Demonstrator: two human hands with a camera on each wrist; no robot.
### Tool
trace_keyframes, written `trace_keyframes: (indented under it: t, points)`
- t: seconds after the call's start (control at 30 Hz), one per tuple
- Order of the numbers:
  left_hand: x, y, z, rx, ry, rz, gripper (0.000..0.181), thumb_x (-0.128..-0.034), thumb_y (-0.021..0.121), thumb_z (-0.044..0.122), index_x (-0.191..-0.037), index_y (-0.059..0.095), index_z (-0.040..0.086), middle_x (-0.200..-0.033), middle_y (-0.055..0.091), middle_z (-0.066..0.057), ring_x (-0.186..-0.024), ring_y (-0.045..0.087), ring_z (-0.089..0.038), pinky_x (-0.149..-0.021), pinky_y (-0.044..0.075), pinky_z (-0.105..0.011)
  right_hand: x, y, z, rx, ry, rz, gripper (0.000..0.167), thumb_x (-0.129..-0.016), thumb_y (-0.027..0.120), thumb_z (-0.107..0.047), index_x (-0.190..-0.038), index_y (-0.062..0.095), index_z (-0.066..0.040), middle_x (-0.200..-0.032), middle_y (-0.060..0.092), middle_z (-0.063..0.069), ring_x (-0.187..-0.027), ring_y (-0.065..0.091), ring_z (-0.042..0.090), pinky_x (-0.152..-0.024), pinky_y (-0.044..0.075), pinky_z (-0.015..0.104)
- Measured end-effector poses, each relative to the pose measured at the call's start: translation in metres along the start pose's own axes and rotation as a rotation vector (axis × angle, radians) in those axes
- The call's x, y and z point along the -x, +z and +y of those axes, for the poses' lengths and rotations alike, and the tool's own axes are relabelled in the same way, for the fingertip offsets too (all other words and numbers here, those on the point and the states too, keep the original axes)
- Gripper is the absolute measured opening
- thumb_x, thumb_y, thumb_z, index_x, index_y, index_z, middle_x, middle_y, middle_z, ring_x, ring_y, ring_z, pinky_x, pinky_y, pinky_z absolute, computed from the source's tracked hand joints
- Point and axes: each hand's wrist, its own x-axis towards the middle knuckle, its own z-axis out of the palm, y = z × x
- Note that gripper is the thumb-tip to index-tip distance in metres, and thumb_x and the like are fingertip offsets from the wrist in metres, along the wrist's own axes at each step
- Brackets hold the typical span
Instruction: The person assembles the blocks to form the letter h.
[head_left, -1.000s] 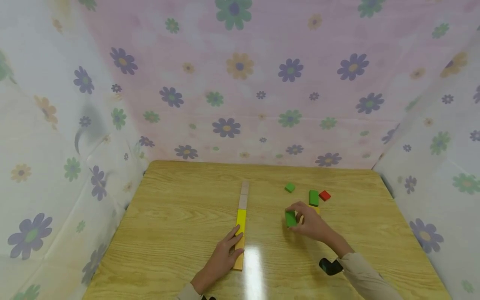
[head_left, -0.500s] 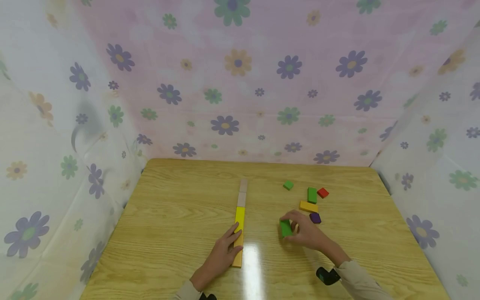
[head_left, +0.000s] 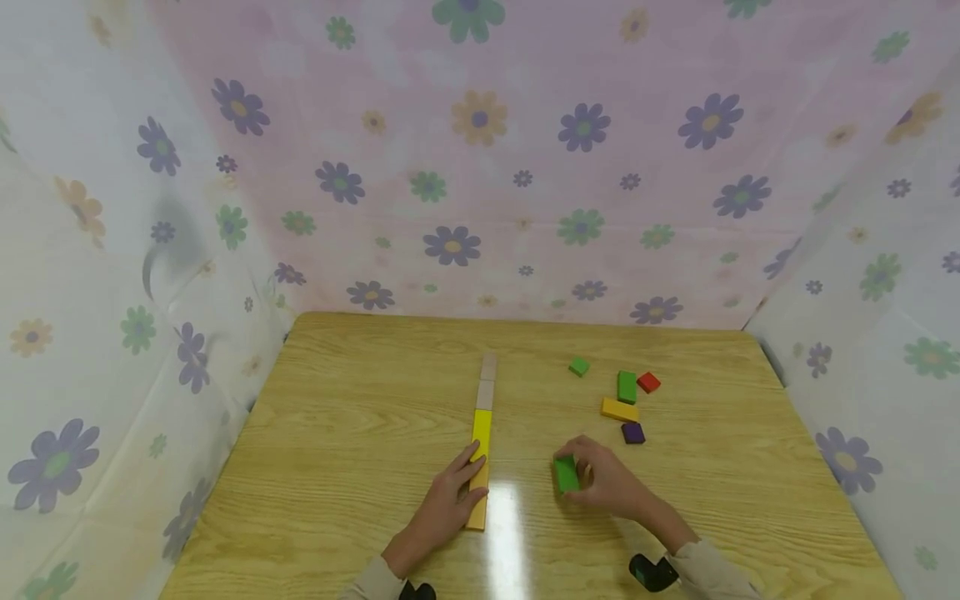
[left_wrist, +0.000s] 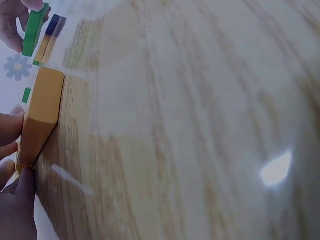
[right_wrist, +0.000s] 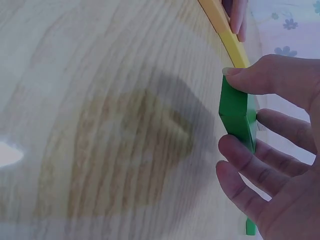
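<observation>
A straight row of blocks lies on the table: two pale blocks [head_left: 486, 394] at the far end, a yellow block [head_left: 482, 425], then an orange block [head_left: 477, 515] nearest the person. Resting along the row, the left hand [head_left: 442, 508] touches the yellow and orange blocks, its thumb at the orange block's side. To the right of the row, the right hand [head_left: 611, 483] pinches a green block [head_left: 566, 474] between thumb and fingers. In the right wrist view that green block [right_wrist: 235, 102] is held above the table, with the thumb on its upper end.
Right of the row, farther back, lie a small green block [head_left: 578, 367], another green block [head_left: 627, 387], a red block [head_left: 648, 382], an orange block [head_left: 619, 409] and a dark purple block [head_left: 633, 432]. A flower-patterned cloth [head_left: 525, 200] hangs behind the table [head_left: 360, 392].
The right hand has carried the green block toward the person and slightly left, uncovering the loose orange and purple blocks. The left hand has stayed on the row.
</observation>
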Motion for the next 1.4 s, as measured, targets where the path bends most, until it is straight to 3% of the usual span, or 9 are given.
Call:
trace_keyframes:
  t: [0.8, 1.4]
  points:
    - [0.0, 0.0, 0.002, -0.013, 0.008, 0.003, 0.047, -0.0968, 0.056, 0.018, -0.135, 0.045, -0.008, -0.15, 0.03, -0.02, -0.135, 0.031, -0.038, -0.1, 0.037, -0.051, 0.022, 0.019, -0.001, -0.055, 0.03, -0.035, 0.047, -0.076, 0.081, -0.021, -0.117, 0.06, -0.01, -0.11, 0.05, 0.002, -0.088, 0.051, 0.017, -0.069, 0.046, 0.024]
    - [0.0, 0.001, 0.0, -0.029, 0.029, 0.011, 0.048, -0.0956, 0.058, 0.018, -0.135, 0.046, -0.007, -0.15, 0.03, -0.02, -0.134, 0.031, -0.038, -0.1, 0.038, -0.049, 0.029, 0.033, -0.001, -0.048, 0.007, -0.024, 0.044, -0.074, 0.082, -0.021, -0.113, 0.061, -0.013, -0.109, 0.046, 0.002, -0.082, 0.048, 0.014, -0.062, 0.048, 0.022]
